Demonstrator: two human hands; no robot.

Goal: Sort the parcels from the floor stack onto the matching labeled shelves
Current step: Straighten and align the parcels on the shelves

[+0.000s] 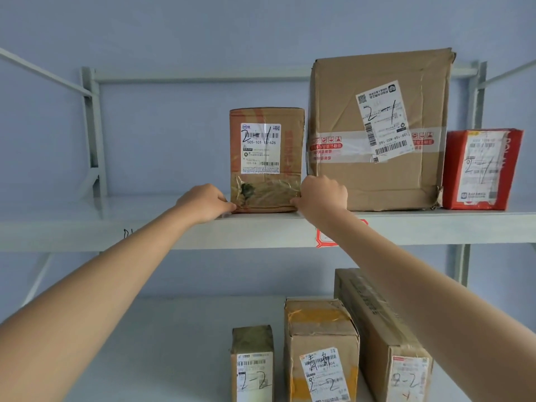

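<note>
Brown cardboard, gripped low at both bottom corners.
The left hand [204,203] and right hand [320,195] pinch a small upright brown cardboard parcel [266,159], marked "2-1", standing on the pale grey metal upper shelf [116,224]. Just beside it to the right stands a large taped brown carton [377,134], then a red parcel [481,169]. Three "2-2" cardboard boxes [320,349] sit on the shelf below.

between the hands: creased matt brown cardboard parcel [266,161], glossy clear tape, white paper label; beneath them, smooth pale painted-metal shelf [116,224].
</note>
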